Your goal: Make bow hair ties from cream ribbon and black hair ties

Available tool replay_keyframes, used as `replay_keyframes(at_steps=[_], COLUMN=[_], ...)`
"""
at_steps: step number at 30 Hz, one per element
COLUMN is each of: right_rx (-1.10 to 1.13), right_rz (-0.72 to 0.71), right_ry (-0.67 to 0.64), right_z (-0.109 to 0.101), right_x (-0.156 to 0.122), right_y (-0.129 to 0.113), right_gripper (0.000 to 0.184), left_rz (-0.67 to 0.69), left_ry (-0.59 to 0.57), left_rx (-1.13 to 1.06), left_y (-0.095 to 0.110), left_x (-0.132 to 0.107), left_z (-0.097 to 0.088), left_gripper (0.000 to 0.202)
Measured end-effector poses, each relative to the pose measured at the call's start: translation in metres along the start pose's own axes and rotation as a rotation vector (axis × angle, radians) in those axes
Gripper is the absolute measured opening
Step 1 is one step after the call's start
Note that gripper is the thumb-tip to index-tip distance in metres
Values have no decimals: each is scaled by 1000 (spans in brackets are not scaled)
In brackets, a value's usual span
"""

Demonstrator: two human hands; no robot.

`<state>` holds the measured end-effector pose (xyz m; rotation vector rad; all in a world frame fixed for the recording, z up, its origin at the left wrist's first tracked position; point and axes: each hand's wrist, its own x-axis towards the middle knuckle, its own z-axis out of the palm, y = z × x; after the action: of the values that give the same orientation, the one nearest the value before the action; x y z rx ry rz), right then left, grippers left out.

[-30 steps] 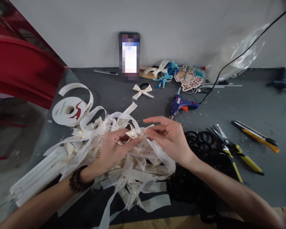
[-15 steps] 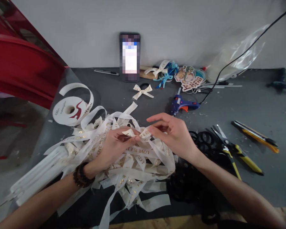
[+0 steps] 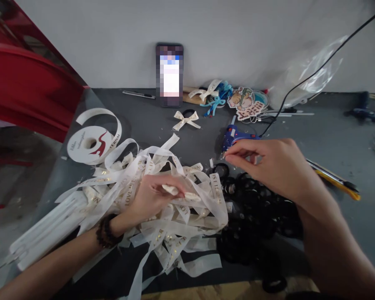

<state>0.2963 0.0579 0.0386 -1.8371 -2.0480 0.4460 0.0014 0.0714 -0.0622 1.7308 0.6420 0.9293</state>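
My left hand [image 3: 153,199] is closed on a small folded piece of cream ribbon [image 3: 181,192], held over a heap of cut cream ribbon strips [image 3: 162,225] with gold lettering. My right hand [image 3: 273,164] has its fingers pinched together in front of the blue glue gun [image 3: 234,135], just above the pile of black hair ties [image 3: 253,208]. Whether the pinch holds anything is hidden. A finished cream bow on a black tie [image 3: 186,119] lies further back.
A ribbon spool [image 3: 87,144] sits at the left by a red chair [image 3: 28,87]. A phone [image 3: 169,75] leans on the wall. Stickers and blue ribbon scraps [image 3: 234,99], a yellow cutter [image 3: 337,180], a black cable [image 3: 315,71] and a plastic bag [image 3: 312,75] lie at the right.
My right hand let go of the ribbon piece and moved right and back, toward the glue gun, now covering the scissors. My left hand kept the folded ribbon and sank slightly.
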Motion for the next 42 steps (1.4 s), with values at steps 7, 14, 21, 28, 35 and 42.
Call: replay_keyframes(at_steps=[7, 14, 21, 28, 35, 42], right_rx=[-196, -363, -376, -490, -359, -453], right_rz=[52, 249, 77, 72, 185, 151], right_ry=[144, 9, 12, -51, 123, 352], right_z=[-35, -13, 22, 39, 29, 23], right_x=[-14, 8, 33, 40, 40, 32], right_y=[21, 29, 85, 106, 89, 65], right_gripper=[13, 19, 64, 45, 46, 35], left_rz=[759, 699, 652, 632, 609, 572], left_ry=[-207, -208, -116, -157, -158, -104], left_rx=[562, 559, 532, 489, 504, 470], left_y=[14, 13, 10, 9, 11, 6], left_x=[-2, -5, -7, -2, -2, -4], left_z=[2, 1, 1, -1, 0, 1], left_gripper=[9, 3, 11, 16, 17, 25])
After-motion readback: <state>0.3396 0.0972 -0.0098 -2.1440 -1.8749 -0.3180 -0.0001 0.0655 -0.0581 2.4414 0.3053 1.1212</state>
